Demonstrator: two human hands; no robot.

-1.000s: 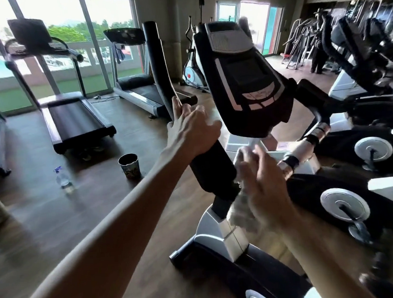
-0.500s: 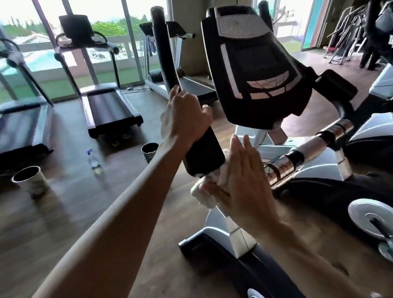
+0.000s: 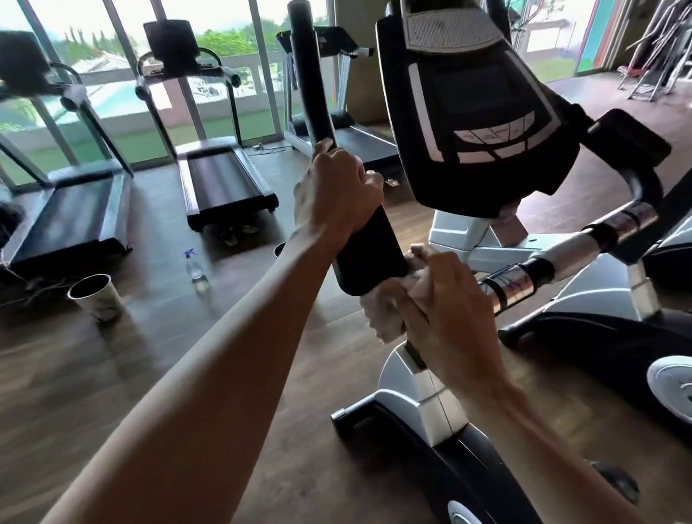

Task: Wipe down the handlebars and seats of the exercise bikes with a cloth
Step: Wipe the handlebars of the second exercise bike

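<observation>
black handlebar (image 3: 370, 256) gripped by left hand (image 3: 338, 191); no writing legible.

The left hand (image 3: 338, 189) wraps around the upright handlebar (image 3: 314, 101), left of the console (image 3: 476, 104). Just below it, the right hand (image 3: 448, 308) holds the cloth (image 3: 384, 312) against the bar's lower end. On the floor (image 3: 80, 379) to the left stand a cup (image 3: 95, 297) and a spray bottle (image 3: 194, 265), with treadmills (image 3: 222, 180) behind them along the windows (image 3: 78, 19). Another bike (image 3: 622, 305) stands to the right.
</observation>
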